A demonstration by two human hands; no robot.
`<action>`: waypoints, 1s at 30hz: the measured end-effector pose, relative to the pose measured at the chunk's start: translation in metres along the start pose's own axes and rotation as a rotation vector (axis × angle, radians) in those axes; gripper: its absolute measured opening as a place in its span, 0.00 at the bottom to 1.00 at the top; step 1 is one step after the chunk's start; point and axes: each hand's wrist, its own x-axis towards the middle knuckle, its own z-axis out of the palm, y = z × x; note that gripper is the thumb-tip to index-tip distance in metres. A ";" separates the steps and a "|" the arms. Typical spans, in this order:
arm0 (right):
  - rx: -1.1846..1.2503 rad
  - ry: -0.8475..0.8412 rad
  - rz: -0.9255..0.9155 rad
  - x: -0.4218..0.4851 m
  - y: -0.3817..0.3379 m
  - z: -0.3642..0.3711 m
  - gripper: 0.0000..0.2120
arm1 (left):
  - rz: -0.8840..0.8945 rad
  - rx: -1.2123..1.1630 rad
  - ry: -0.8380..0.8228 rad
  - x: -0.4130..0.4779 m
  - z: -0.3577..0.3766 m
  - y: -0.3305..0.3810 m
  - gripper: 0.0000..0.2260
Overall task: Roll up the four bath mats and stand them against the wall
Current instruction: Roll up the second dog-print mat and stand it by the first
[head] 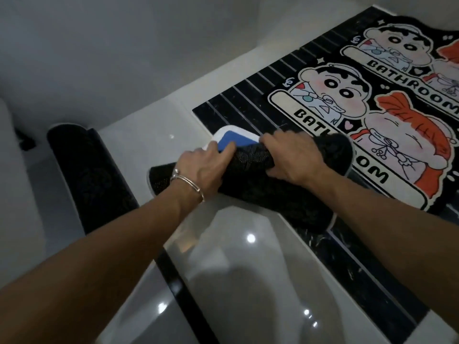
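A bath mat point(250, 192) lies partly rolled on the floor, its dark dotted underside out and a blue and white end point(233, 139) still flat. My left hand point(202, 171) and my right hand point(289, 161) both grip the roll from above, fingers curled over it. One rolled dark mat point(84, 170) stands leaning against the wall at the left. Two cartoon mats printed BATHROOM lie flat on the floor at the right, the nearer mat point(347, 125) partly under the roll and the farther mat point(409, 53) behind it.
A black ribbed strip point(248, 103) of floor lies under the cartoon mats. White glossy floor tiles point(248, 281) with a black line point(183, 289) fill the foreground. The pale wall point(99, 58) runs along the back and left.
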 end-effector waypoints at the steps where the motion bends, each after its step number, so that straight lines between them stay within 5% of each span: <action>1: -0.022 0.091 -0.017 0.013 -0.004 -0.009 0.28 | -0.039 0.010 0.079 0.001 -0.006 -0.012 0.25; 5: -0.110 0.380 -0.060 0.049 -0.016 -0.028 0.28 | -0.112 0.030 0.291 0.005 -0.022 -0.050 0.25; 8: -0.114 0.383 -0.070 0.052 -0.021 -0.022 0.26 | -0.097 0.032 0.285 -0.001 -0.011 -0.054 0.25; 10: -0.101 0.281 -0.088 0.041 -0.023 -0.007 0.26 | -0.050 0.013 0.228 -0.010 0.004 -0.045 0.25; 15: 0.050 -0.278 -0.079 -0.015 -0.028 0.052 0.24 | 0.037 -0.140 -0.321 -0.035 0.058 0.004 0.33; 18: 0.145 -0.503 -0.055 -0.042 -0.034 0.083 0.25 | 0.068 -0.181 -0.420 -0.050 0.087 0.027 0.37; 30: 0.065 -0.488 -0.051 -0.063 -0.049 0.123 0.26 | 0.059 -0.125 -0.423 -0.081 0.132 0.056 0.33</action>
